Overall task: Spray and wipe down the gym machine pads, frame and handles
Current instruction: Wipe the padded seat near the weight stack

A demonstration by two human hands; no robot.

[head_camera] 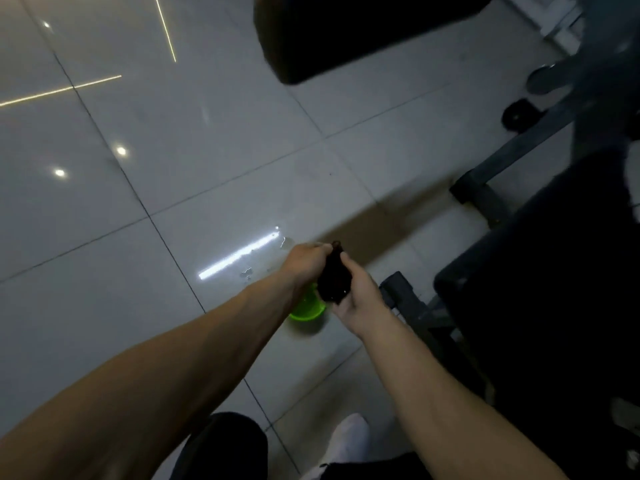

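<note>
The tiled floor (104, 237) shows small wet patches. A green tub (308, 312) sits half hidden under the left hand (306, 261), which grips the top of a dark cloth (334, 277). The right hand (360, 299) curls round its lower part, close beside the left. Further right, the machine frame (512, 150) and a black pad (554, 289) are blurred and cut off.

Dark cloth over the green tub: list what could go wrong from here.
1. The left hand and right hand grip the dark cloth above the green tub edge, so drips may miss it.
2. Nearby water spots lie on the glossy tiles; more could cause a slip.
</note>
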